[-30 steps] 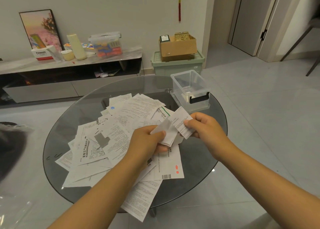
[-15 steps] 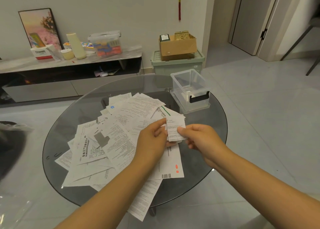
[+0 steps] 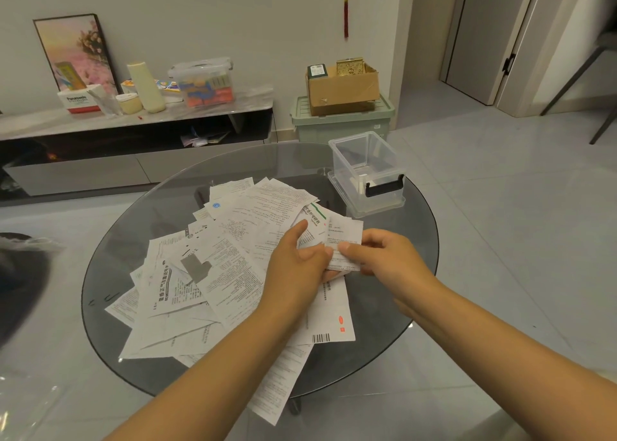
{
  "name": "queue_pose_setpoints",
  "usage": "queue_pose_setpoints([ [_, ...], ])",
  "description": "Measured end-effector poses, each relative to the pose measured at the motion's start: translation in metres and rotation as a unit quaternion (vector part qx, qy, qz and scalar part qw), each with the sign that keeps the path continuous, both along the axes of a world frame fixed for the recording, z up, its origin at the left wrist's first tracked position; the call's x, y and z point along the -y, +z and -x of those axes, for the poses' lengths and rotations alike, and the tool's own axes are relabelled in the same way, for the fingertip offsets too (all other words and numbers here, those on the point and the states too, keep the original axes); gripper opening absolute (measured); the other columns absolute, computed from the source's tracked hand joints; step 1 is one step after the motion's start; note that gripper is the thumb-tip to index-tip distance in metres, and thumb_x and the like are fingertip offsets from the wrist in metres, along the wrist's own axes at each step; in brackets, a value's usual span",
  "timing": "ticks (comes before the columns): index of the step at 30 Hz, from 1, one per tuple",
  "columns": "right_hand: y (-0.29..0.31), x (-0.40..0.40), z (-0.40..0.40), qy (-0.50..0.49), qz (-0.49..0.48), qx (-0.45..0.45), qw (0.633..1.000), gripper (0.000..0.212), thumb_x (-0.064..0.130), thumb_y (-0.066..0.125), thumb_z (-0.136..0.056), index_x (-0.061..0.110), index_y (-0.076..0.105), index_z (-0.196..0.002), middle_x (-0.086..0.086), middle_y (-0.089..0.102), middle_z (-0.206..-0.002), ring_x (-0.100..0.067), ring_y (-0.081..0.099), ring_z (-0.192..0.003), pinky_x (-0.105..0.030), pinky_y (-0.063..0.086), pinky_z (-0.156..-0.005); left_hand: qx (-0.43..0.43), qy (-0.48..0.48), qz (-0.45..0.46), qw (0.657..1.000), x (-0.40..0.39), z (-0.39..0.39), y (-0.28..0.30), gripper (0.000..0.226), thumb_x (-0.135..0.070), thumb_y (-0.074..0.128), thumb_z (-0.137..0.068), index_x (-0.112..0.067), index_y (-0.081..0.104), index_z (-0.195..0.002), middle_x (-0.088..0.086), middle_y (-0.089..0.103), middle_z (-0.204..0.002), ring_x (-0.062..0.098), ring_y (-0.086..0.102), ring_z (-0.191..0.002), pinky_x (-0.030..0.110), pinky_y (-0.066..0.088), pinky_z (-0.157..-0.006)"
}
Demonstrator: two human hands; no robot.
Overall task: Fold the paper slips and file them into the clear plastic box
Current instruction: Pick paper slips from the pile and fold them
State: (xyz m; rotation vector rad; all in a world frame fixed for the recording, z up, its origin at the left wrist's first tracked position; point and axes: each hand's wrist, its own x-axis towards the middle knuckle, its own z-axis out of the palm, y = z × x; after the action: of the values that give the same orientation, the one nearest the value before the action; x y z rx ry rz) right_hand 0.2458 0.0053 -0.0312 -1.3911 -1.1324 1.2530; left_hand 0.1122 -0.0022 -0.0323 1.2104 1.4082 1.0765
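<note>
While my left hand (image 3: pixel 300 260) and right hand (image 3: pixel 384 257) both pinch one folded paper slip (image 3: pixel 344 240), it hangs above the near-right edge of the paper pile (image 3: pixel 207 273) on the glass table (image 3: pixel 400 300). The clear plastic box (image 3: pixel 367 170) stands open-topped beyond the pile, to its right.

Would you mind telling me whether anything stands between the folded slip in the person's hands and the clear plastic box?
Nothing visible does. Both hands, left hand and right hand, pinch the folded slip above the glass table. The clear plastic box sits just beyond it, lidless, with only bare glass between them.
</note>
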Motion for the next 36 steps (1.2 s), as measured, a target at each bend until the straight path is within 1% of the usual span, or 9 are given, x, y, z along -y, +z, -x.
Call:
queue_pose_setpoints([
  [3, 0.001, -0.016, -0.012, -0.022, 0.025, 0.044, 0.998, 0.005, 0.008, 0.065, -0.084, 0.004, 0.065, -0.087, -0.011, 0.070, -0.089, -0.017, 0.063, -0.070, -0.023, 0.052, -0.059, -0.016, -0.026, 0.023, 0.999, -0.004, 0.003, -0.001, 0.053, -0.017, 0.062, -0.089, -0.020, 0.041, -0.137, -0.001, 0.071, -0.102, 0.017, 0.071, -0.086, 0.039, 0.055, -0.087],
  [8, -0.011, -0.039, -0.036, -0.042, -0.003, 0.391, 0.919, 0.008, 0.011, 0.057, -0.084, 0.005, 0.063, -0.085, -0.012, 0.067, -0.093, -0.023, 0.056, -0.077, -0.031, 0.044, -0.059, -0.149, -0.081, -0.032, 0.985, -0.005, 0.003, -0.005, 0.030, -0.016, 0.060, -0.089, -0.027, 0.060, -0.117, -0.010, 0.066, -0.113, 0.005, 0.062, -0.102, 0.031, 0.049, -0.096],
  [12, -0.022, -0.044, -0.042, -0.060, -0.038, 0.464, 0.883, 0.034, 0.018, 0.061, -0.085, 0.010, 0.054, -0.117, -0.011, 0.059, -0.117, -0.028, 0.053, -0.105, -0.034, 0.043, -0.080, -0.249, -0.114, -0.086, 0.958, -0.001, -0.004, -0.007, 0.023, -0.019, 0.055, -0.092, -0.029, 0.066, -0.110, -0.013, 0.064, -0.115, -0.001, 0.058, -0.090, 0.001, 0.041, -0.074],
  [14, -0.027, -0.043, -0.042, -0.074, -0.090, 0.519, 0.847, 0.049, 0.022, 0.062, -0.085, 0.019, 0.043, -0.131, -0.007, 0.047, -0.131, -0.027, 0.041, -0.118, -0.033, 0.036, -0.092, -0.256, -0.114, -0.092, 0.956, -0.002, -0.007, -0.008, 0.023, -0.020, 0.054, -0.092, -0.030, 0.066, -0.108, -0.013, 0.063, -0.115, -0.004, 0.057, -0.086, -0.003, 0.037, -0.066],
  [17, -0.034, -0.041, -0.039, -0.020, -0.155, 0.607, 0.779, 0.041, 0.017, 0.049, -0.092, 0.032, 0.048, -0.131, 0.006, 0.043, -0.136, -0.021, 0.033, -0.120, -0.029, 0.024, -0.091, -0.233, -0.105, -0.089, 0.963, -0.003, -0.006, -0.005, 0.024, -0.017, 0.052, -0.092, -0.031, 0.067, -0.105, -0.012, 0.064, -0.113, -0.005, 0.057, -0.083, 0.001, 0.040, -0.062],
  [25, -0.029, -0.033, -0.038, -0.035, -0.193, 0.531, 0.824, 0.036, 0.017, 0.044, -0.096, 0.032, 0.055, -0.127, 0.011, 0.054, -0.129, -0.017, 0.034, -0.115, -0.021, 0.010, -0.076, -0.256, -0.069, -0.101, 0.959, -0.002, 0.013, 0.006, 0.023, -0.016, 0.052, -0.092, -0.028, 0.067, -0.104, -0.013, 0.063, -0.111, -0.004, 0.055, -0.086, -0.001, 0.037, -0.065],
  [28, -0.018, -0.023, -0.028, -0.047, -0.246, 0.513, 0.821, 0.032, 0.015, 0.050, -0.093, 0.028, 0.061, -0.120, 0.010, 0.059, -0.123, -0.016, 0.036, -0.115, -0.017, 0.009, -0.078, -0.300, -0.060, -0.110, 0.946, 0.002, 0.023, 0.012, 0.022, -0.017, 0.051, -0.093, -0.026, 0.065, -0.108, -0.010, 0.060, -0.118, 0.004, 0.054, -0.100, 0.021, 0.043, -0.090],
  [30, -0.014, -0.019, -0.020, -0.043, -0.266, 0.501, 0.823, 0.029, 0.016, 0.053, -0.093, 0.026, 0.064, -0.117, 0.009, 0.061, -0.119, -0.016, 0.038, -0.113, -0.016, 0.009, -0.079, -0.365, -0.062, -0.112, 0.922, 0.004, 0.030, 0.015, 0.023, -0.023, 0.051, -0.093, -0.029, 0.061, -0.113, -0.010, 0.056, -0.126, 0.011, 0.049, -0.116, 0.034, 0.030, -0.108],
  [36, -0.019, -0.014, 0.005, 0.012, -0.258, 0.490, 0.833, 0.027, 0.026, 0.053, -0.093, 0.027, 0.061, -0.118, 0.014, 0.057, -0.124, -0.009, 0.034, -0.113, -0.016, 0.009, -0.083, -0.577, -0.142, -0.018, 0.804, 0.006, 0.055, 0.007, 0.074, -0.053, 0.050, -0.086, -0.025, 0.018, -0.147, 0.008, 0.013, -0.155, 0.027, 0.007, -0.144, 0.048, 0.003, -0.117],
])
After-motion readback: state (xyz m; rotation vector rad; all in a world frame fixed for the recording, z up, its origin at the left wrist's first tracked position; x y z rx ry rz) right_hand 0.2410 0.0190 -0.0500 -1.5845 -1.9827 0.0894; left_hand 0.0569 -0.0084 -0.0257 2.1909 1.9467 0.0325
